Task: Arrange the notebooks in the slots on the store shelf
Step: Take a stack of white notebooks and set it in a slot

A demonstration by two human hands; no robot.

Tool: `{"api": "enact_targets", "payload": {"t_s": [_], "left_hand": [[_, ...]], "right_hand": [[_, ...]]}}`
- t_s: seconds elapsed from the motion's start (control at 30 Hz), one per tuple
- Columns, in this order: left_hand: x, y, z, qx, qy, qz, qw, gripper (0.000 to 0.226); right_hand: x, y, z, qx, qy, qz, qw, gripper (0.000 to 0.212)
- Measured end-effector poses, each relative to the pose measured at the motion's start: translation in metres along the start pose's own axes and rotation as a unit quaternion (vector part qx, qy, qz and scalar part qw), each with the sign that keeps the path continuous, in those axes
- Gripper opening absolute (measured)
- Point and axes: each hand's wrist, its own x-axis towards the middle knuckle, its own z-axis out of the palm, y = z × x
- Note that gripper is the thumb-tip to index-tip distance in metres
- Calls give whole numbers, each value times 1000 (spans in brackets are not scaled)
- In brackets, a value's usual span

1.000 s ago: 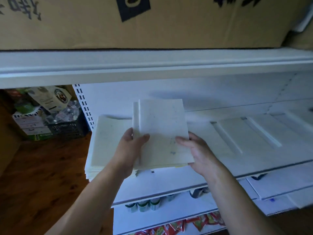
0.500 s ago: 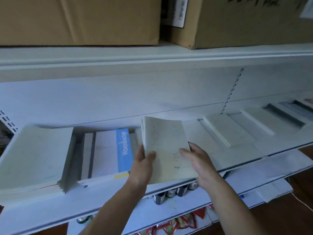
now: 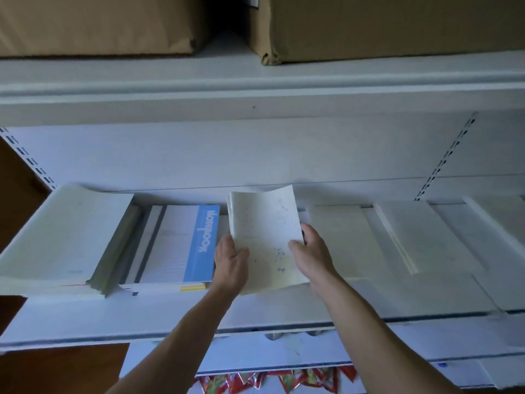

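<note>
Two grips in view, both on one speckled white notebook (image 3: 265, 231); could be a thin bundle, cannot tell from the edge.
Left grip (image 3: 230, 261): thumb on the cover, fingers curled under the lower left edge, holding the notebook.
Right grip (image 3: 311, 257): thumb on the cover near the right edge, fingers wrapped behind, holding the same notebook.
Notebook raised off the middle shelf (image 3: 255, 311), tilted up toward the camera, top edge curling. Sits above the gap between the blue-banded stack and the pale stacks on the right.

Counted on the middle shelf:
- 1 tall pale stack (image 3: 62, 234) at far left, top sheet bowed, grey side showing.
- 1 blue-banded stack (image 3: 181, 245) just right of it, "Notebook" printed on the band, yellow strip at the front edge. Left grip just beside its right edge.
- At least 3 pale stacks on the right (image 3: 409, 237), lying flat, edges hard to separate.

Top shelf (image 3: 255, 78): 2 cardboard boxes, left box (image 3: 96, 24) and right box (image 3: 397, 27), dark gap between.
Below: lower shelf edge with a row of red snack packets (image 3: 272, 379), count not readable.
</note>
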Motion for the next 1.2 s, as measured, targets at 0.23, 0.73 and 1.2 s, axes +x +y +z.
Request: {"api": "enact_targets", "payload": {"t_s": [0.23,0.73,1.2], "left_hand": [[19,-4,-2,62,-55,30,996,60],[12,-17,-11,-34,-83,59,994,103],[5,-29,-11,-26,-109,81,990,100]], "right_hand": [[10,12,10,-54,-20,0,998,29],[9,31,11,-40,-26,-40,998,64],[17,40,11,-99,-48,-70,991,62]]}}
